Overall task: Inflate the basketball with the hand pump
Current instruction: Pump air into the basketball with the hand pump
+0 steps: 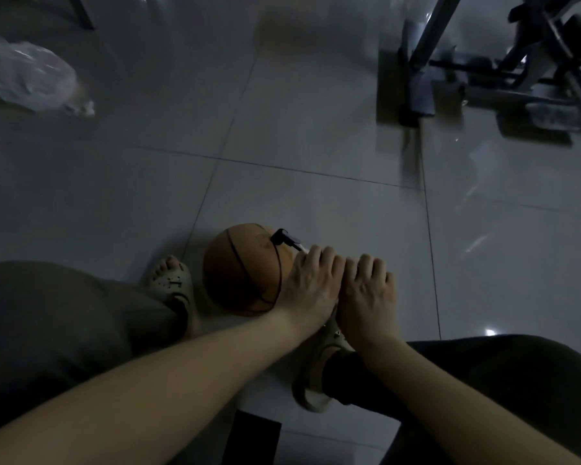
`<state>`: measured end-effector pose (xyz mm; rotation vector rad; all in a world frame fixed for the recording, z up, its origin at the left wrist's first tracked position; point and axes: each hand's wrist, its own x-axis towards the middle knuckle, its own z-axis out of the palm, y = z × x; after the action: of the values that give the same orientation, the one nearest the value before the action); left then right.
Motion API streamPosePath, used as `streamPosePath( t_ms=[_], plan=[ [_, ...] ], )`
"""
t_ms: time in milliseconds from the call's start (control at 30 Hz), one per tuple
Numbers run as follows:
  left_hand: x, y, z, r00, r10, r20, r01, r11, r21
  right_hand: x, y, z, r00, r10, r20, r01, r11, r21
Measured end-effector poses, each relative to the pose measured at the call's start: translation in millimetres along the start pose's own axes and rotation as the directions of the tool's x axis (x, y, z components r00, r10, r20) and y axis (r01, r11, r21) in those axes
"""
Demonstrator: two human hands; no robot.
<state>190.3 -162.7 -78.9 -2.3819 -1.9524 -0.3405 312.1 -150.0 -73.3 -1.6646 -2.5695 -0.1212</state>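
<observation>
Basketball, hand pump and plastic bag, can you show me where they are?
basketball (259,266): head view, on the orange skin between two black seams.
hand pump (298,246): head view, on its pale tip nearest the ball.
plastic bag (31,73): head view, on its crumpled middle.

Basketball (242,273) on floor (316,146), R of sandal (173,286); pump (287,243) at its R; bag (31,75) far L.

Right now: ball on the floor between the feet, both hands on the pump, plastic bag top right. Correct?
No. Head view shows the plastic bag top left, not right. Rest holds: ball on the floor between the feet, left hand and right hand on the pump.
</observation>
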Motion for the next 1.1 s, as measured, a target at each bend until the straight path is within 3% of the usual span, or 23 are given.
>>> streamPosePath(
  t_ms=[400,567,700,833,933,1000,1100],
  plan=[
    [-11,-6,59,0.978,0.003,0.207,-0.022,0.996,0.087,-3,-2,54,0.946,0.021,0.323,-0.012,1.000,-0.027],
    [3,-7,32,0.940,-0.004,0.341,-0.020,0.998,0.067,11,1,24,0.926,-0.013,0.378,0.005,1.000,0.022],
    [13,-13,-12,0.891,0.075,0.447,-0.066,0.997,-0.035,21,9,-25,0.903,-0.076,0.423,0.034,0.994,0.107],
    [32,-25,-67,0.990,0.076,0.120,-0.065,0.993,-0.098,40,18,-82,0.981,-0.079,0.176,0.058,0.991,0.124],
    [44,-26,-91,0.995,0.064,-0.073,-0.072,0.992,-0.106,51,19,-98,0.998,-0.056,-0.029,0.059,0.992,0.114],
    [34,-22,-79,0.993,0.066,-0.094,-0.078,0.988,-0.133,39,11,-80,0.997,-0.014,-0.081,0.021,0.996,0.088],
    [8,-14,-41,0.994,0.101,-0.050,-0.105,0.990,-0.095,11,1,-39,0.999,-0.006,-0.044,0.008,0.999,0.037]
  ],
)
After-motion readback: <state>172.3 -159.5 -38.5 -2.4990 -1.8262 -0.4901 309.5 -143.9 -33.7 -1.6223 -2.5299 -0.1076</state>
